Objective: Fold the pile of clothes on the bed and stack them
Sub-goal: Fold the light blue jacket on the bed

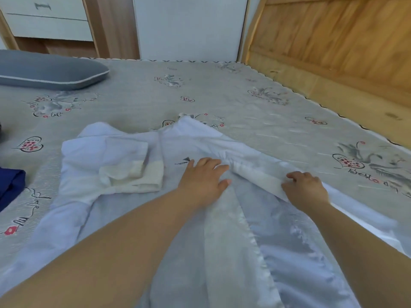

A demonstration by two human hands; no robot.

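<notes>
A thin white jacket (124, 156) lies spread over the bed in front of me, its sleeve folded across the left side with the cuff near the middle. My left hand (203, 176) presses flat on the jacket's chest, just below a small dark logo. My right hand (305, 188) pinches a fold of the jacket's right edge, fingers curled over the fabric. A dark blue garment (10, 185) shows at the left edge of the bed.
The grey floral bedsheet (244, 103) stretches beyond the jacket. A grey pillow (49, 71) lies at the far left. A wooden headboard (333, 47) runs along the right side. White drawers (49, 18) and a white door stand past the bed.
</notes>
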